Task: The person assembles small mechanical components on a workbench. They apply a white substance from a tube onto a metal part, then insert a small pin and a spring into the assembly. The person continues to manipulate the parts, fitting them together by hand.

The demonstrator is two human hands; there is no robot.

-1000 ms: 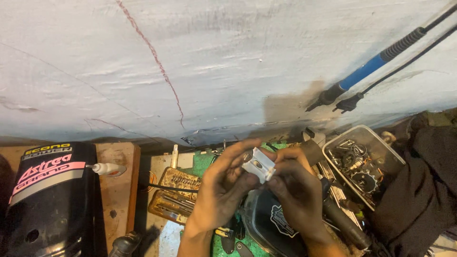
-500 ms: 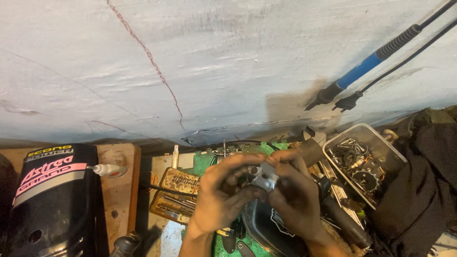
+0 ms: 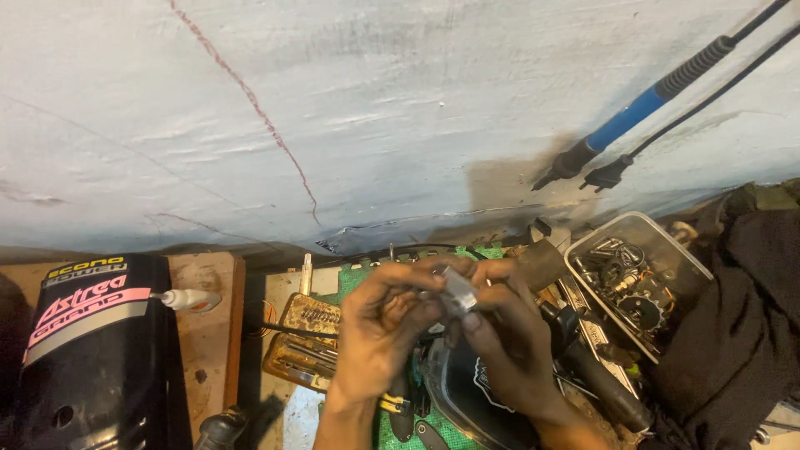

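The left hand (image 3: 379, 325) and the right hand (image 3: 508, 342), both curled shut, pinch one small silvery metal part (image 3: 458, 289) between their fingertips above the cluttered bench. The part's exact shape is hard to make out. One clear plastic tray (image 3: 583, 260) holds greasy metal bits; one blue-handled soldering iron (image 3: 633, 119) hangs on the rough wall.

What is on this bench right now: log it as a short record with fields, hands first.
left hand: left hand pinches a small silvery metal part
right hand: right hand grips the same part from the other side
under hands: green mat, rusty brown metal parts box
right side: clear plastic tray of small metal parts, black cloth
left side: glossy black plastic panel with pink stripe
wall: blue-handled soldering iron hanging
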